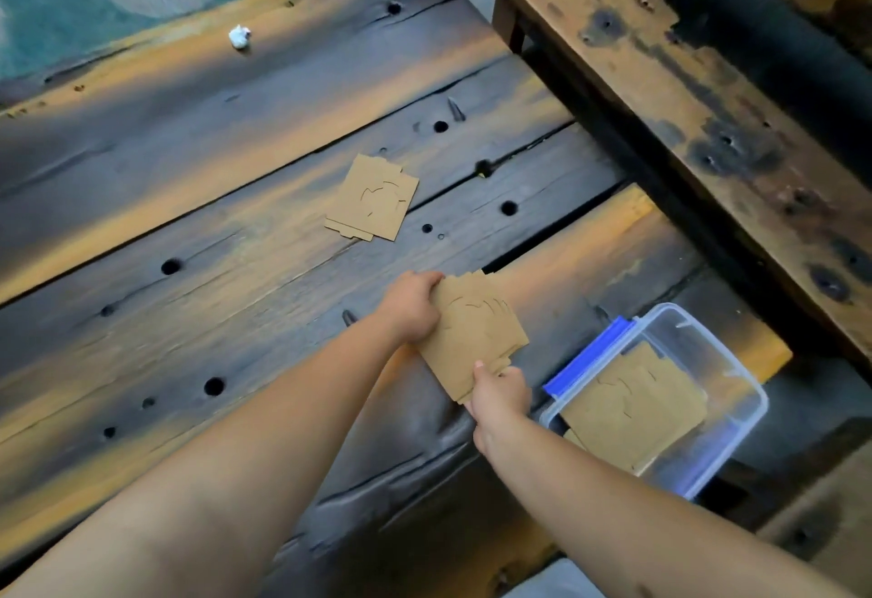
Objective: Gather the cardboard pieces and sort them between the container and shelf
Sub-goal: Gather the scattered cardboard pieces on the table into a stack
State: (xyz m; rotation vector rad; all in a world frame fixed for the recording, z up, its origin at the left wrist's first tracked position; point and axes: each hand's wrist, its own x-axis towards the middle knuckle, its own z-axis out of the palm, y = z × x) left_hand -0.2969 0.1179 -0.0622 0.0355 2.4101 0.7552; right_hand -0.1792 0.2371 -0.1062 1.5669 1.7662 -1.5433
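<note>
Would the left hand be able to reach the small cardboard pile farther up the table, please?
Probably not yet: the table between is bare, but the left hand and right hand both grip the held stack. The cardboard pile lies unobstructed.

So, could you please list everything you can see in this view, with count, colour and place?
Stack of brown cardboard pieces: one, brown, held in both hands above the table.
Small pile of brown cardboard pieces: one, brown, lying mid-table.
Clear plastic container with blue latch: one, transparent and blue, at the table's right edge.
Brown cardboard pieces in the container: several, brown, inside it.
Crumpled white scrap: one, white, far side of the table.
Dark weathered wooden plank table: one, dark brown, fills the view.
Worn wooden shelf: one, brown, upper right.
Left hand: gripping the stack's upper left edge.
Right hand: pinching its lower edge.
</note>
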